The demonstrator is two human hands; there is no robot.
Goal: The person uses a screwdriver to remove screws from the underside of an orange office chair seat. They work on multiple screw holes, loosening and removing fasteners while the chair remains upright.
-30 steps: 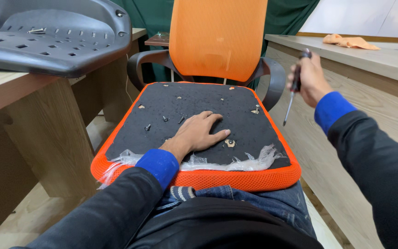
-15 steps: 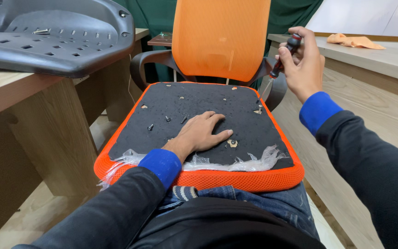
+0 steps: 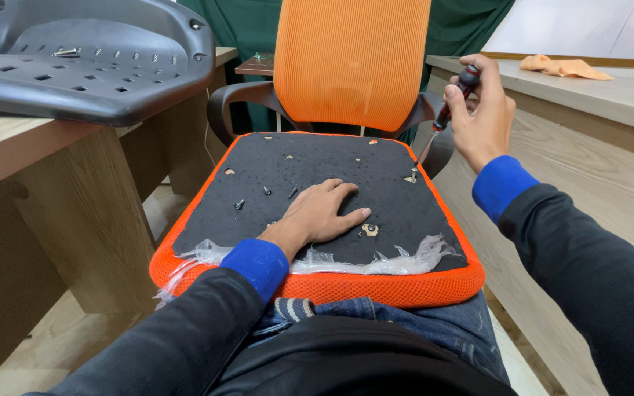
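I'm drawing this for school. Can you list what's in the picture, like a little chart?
Left hand: flat, palm down on the black underside of the orange mesh seat cushion
Right hand: grip closed round a black-and-red-handled screwdriver, tip at a screw near the cushion's right edge
Loose small dark screws: by the left hand
Grey plastic seat shell: on the wooden table

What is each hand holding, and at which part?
The right hand holds a screwdriver by its handle. The left hand holds nothing; it lies flat on the black seat underside.

Screwdriver (image 3: 449, 110) handle partly hidden in the right hand (image 3: 482, 117), its tip blurred, grey shell (image 3: 89, 66) cut off at the left edge
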